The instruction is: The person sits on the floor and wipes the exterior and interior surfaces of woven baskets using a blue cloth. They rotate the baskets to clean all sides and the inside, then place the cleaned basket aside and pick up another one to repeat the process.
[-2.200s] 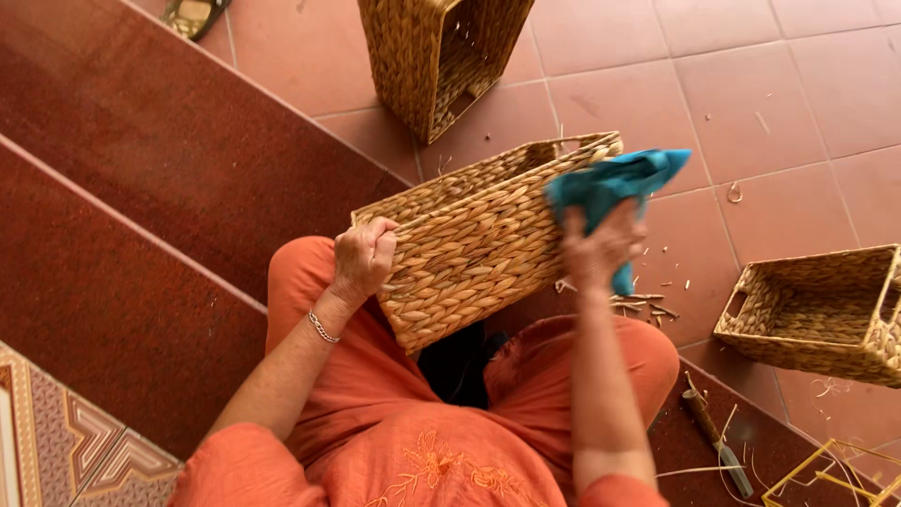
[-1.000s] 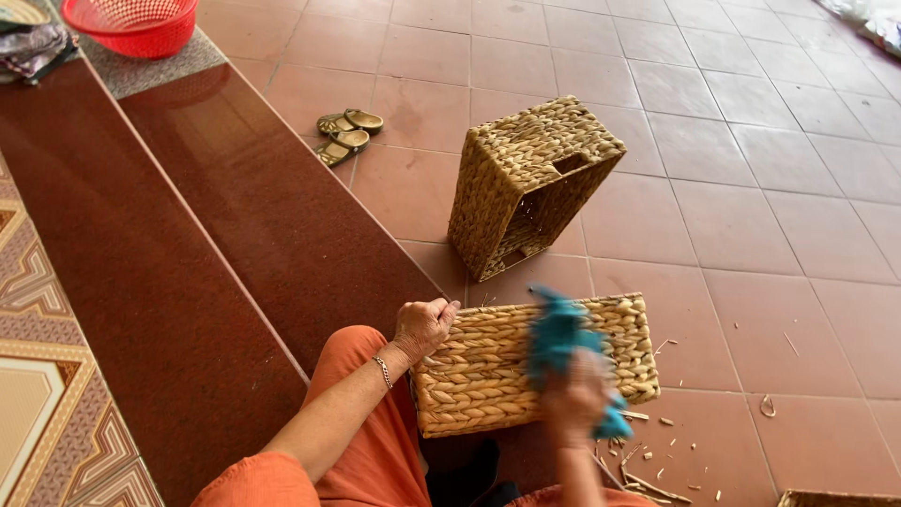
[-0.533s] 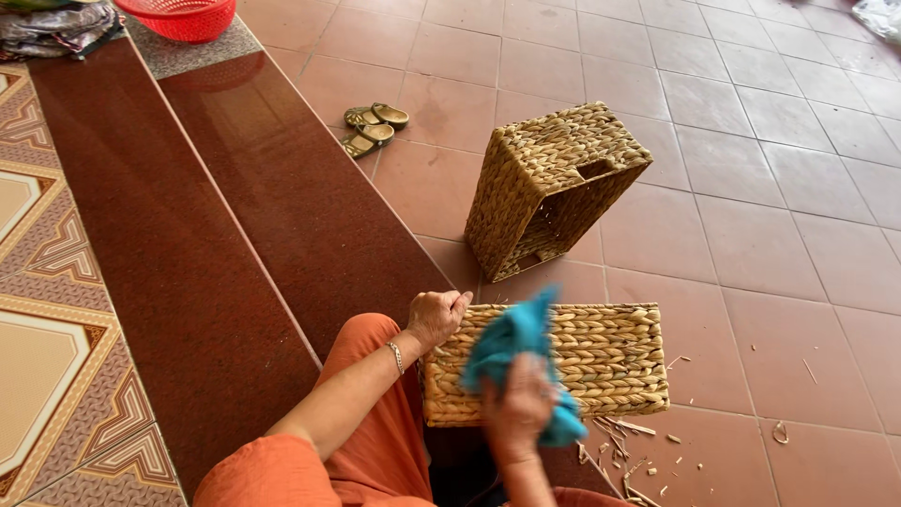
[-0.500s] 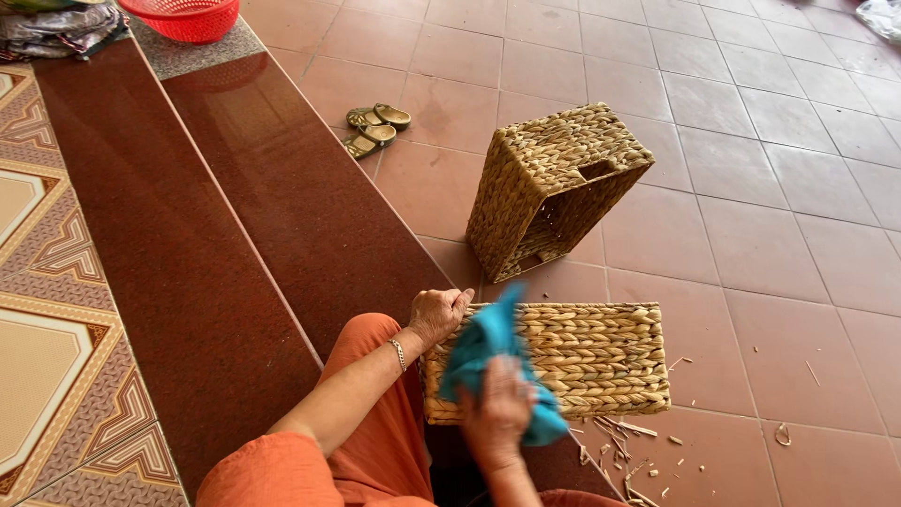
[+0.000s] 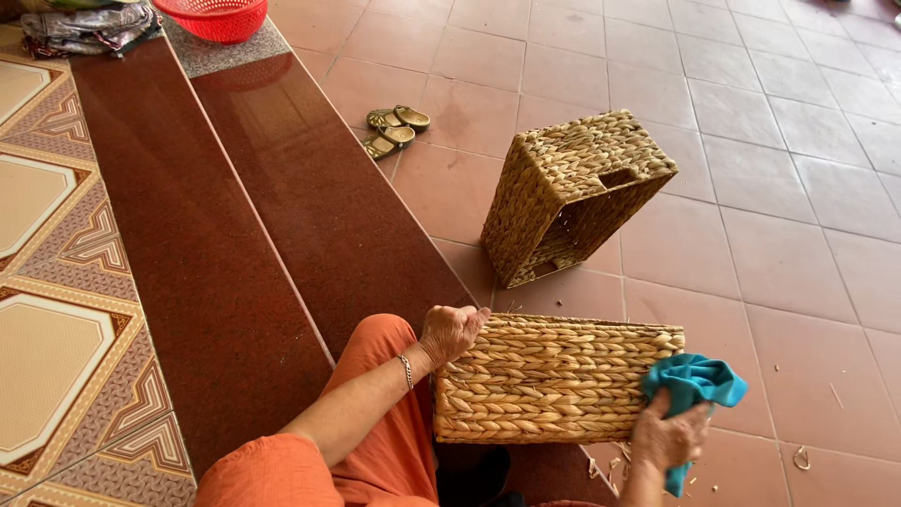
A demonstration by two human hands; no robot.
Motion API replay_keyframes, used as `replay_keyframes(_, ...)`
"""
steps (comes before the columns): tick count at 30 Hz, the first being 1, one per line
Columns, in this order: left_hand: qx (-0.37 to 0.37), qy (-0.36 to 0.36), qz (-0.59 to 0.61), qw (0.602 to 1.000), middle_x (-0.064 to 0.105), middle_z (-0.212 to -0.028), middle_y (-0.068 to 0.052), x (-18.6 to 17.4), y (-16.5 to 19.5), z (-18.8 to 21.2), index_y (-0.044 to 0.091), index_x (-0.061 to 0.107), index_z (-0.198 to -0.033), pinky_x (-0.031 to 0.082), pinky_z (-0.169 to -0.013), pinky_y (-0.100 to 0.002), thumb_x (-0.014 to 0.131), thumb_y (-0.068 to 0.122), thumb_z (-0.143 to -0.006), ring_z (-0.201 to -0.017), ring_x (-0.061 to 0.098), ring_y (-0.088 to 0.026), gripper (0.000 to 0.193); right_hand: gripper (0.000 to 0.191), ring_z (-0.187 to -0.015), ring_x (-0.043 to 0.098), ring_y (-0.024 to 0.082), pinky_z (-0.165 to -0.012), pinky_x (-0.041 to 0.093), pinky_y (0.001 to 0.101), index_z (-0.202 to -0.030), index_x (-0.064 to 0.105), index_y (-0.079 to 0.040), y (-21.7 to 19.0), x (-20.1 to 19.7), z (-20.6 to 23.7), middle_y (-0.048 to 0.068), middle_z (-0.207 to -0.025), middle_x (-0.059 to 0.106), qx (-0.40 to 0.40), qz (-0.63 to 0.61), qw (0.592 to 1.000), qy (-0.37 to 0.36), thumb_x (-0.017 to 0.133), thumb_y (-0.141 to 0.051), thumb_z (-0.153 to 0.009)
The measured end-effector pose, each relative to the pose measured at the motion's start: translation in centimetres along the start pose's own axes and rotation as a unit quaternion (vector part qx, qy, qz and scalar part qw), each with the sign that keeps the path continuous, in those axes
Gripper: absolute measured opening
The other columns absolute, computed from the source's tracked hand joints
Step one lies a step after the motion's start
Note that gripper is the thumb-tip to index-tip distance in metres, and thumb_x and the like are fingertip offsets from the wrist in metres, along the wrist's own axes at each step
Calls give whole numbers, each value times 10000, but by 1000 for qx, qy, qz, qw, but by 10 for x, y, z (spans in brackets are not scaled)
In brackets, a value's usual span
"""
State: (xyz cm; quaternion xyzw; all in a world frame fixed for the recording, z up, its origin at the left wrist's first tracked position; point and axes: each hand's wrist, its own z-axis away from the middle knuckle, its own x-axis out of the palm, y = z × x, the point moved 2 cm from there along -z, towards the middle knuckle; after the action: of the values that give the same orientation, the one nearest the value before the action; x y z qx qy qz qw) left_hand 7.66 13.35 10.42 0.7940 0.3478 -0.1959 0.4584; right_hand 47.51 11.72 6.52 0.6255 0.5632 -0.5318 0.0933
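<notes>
Red polished steps (image 5: 235,253) run diagonally through the left half of the frame. A woven basket (image 5: 554,380) lies at lower centre against the person's orange-clad leg. A second woven basket (image 5: 563,178) rests tilted on the floor tiles above it. The left hand (image 5: 450,330) grips the basket's left top corner, fingers curled. The right hand (image 5: 668,437) clutches a teal cloth (image 5: 693,383) at the basket's right end. Sandals (image 5: 396,130) lie upper centre.
</notes>
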Motion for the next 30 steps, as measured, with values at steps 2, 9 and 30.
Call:
replay_keyframes(2, -20, -16, -7, 1000, 508, -426, -62, 2, -6, -4, 128, 565, -553, 473, -401, -373, 402, 479, -1087, -377, 553, -205, 660, 811, -1383, 537, 366, -1065, 322, 645, -1612, 459, -11, -38, 6, 26, 203, -1543, 560, -109, 54, 991, 46, 557, -580, -1043)
replay_keyframes(9, 191, 56, -167, 966, 711, -713, -37, 5, -25, -18, -27, 761, -1210, 493, -457, -406, 419, 260, -1142, -570, 664, -250, 452, 644, -1420, 447, 398, -1148, 271, 624, -1411, 541, -27, -173, -32, 196, 180, -1480, 557, -421, -143, 887, -126, 667, -361, -875)
replay_keyframes(30, -71, -56, 67, 994, 655, -598, -109, 0, -24, 37, 67, 726, -733, 505, -588, -367, 325, 506, -1141, -555, 663, -240, 721, 567, -1503, 425, 408, -1281, 183, 645, -1428, 541, -50, -141, -51, 239, 205, -1543, 530, -368, -155, 908, -126, 595, -10, -865)
